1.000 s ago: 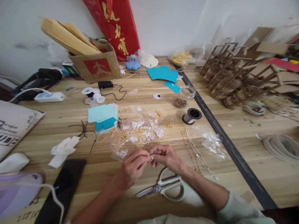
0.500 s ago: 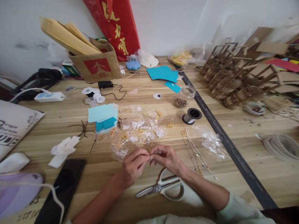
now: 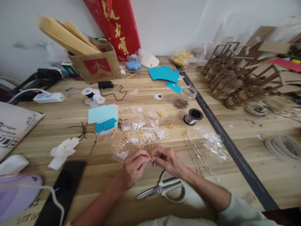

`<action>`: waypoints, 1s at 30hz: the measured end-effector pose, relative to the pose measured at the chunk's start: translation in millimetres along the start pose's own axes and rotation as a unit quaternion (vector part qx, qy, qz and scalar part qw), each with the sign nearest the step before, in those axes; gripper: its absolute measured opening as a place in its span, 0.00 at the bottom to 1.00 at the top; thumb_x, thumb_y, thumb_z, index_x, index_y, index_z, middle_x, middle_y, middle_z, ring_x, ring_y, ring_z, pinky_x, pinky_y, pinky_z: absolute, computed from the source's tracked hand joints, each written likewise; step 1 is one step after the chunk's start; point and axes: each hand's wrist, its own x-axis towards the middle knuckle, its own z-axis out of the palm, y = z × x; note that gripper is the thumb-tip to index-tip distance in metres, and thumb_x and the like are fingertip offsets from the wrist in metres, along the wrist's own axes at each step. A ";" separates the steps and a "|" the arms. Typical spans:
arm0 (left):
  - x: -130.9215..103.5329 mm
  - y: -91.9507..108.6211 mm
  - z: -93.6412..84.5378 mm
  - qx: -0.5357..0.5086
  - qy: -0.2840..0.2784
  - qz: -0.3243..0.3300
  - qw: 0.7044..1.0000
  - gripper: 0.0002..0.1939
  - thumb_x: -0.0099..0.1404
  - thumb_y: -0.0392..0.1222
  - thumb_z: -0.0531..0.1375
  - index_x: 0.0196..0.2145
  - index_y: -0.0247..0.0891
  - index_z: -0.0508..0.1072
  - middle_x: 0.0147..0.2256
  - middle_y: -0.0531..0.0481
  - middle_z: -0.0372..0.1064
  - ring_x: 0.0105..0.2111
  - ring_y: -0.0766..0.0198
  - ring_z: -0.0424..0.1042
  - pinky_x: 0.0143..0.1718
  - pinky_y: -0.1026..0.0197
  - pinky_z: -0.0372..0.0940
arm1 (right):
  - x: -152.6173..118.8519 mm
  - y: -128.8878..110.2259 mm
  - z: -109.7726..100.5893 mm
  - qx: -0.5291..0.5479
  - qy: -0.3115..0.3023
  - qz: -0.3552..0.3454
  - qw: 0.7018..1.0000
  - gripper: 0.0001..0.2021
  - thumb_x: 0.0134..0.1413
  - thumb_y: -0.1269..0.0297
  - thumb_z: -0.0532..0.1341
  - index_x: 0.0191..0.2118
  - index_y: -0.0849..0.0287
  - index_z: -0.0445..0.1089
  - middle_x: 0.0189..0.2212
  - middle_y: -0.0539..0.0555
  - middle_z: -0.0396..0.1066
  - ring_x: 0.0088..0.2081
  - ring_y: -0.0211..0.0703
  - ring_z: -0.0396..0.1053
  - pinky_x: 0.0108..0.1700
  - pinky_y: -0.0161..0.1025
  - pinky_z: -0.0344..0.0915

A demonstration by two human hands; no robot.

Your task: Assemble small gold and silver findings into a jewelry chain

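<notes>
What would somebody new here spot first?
Probably the big red bag with gold writing, at the back, left of the middle. Next, the brown slatted pieces piled at the right. Then the left grip and right grip, meeting at a tiny shiny thing beyond the scissors.

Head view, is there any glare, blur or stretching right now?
In the head view, clear plastic at right shows bright glints; at the head view's left edge, the white printed package looks stretched; mid head view, the tiny piece between the fingertips of the left hand and right hand is too small and soft to identify.
</notes>
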 end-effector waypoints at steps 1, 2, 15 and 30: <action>0.3 0.2 0.0 0.000 0.001 -0.002 1.000 0.08 0.62 0.25 0.57 0.33 0.37 0.71 0.31 0.46 0.72 0.31 0.66 0.72 0.31 0.67 0.68 | -0.2 -1.2 0.1 -0.012 0.001 -0.003 1.000 0.06 0.60 0.64 0.58 0.34 0.61 0.67 0.23 0.49 0.68 0.25 0.36 0.67 0.29 0.33 0.62; 0.4 0.5 -0.1 0.000 0.000 -0.004 1.000 0.08 0.62 0.25 0.57 0.33 0.37 0.71 0.31 0.46 0.72 0.31 0.66 0.72 0.32 0.67 0.68 | -0.6 -2.2 0.3 -0.027 0.003 -0.006 1.000 0.06 0.60 0.65 0.57 0.34 0.60 0.67 0.23 0.49 0.68 0.25 0.36 0.66 0.28 0.32 0.61; 3.9 3.6 1.6 -0.037 0.013 -0.034 0.999 0.09 0.59 0.23 0.59 0.32 0.36 0.70 0.30 0.46 0.72 0.31 0.65 0.73 0.32 0.66 0.69 | -4.0 -7.7 1.9 -0.125 0.055 -0.040 0.990 0.05 0.61 0.67 0.54 0.33 0.59 0.63 0.22 0.46 0.61 0.24 0.35 0.58 0.27 0.32 0.54; 7.0 -2.0 -1.1 -0.217 0.032 -0.334 0.917 0.06 0.57 0.31 0.63 0.24 0.36 0.71 0.30 0.49 0.72 0.32 0.65 0.72 0.33 0.66 0.67 | -2.7 -6.9 -1.8 -0.080 0.075 -0.028 0.994 0.07 0.63 0.63 0.55 0.34 0.60 0.65 0.24 0.48 0.65 0.25 0.35 0.61 0.27 0.32 0.55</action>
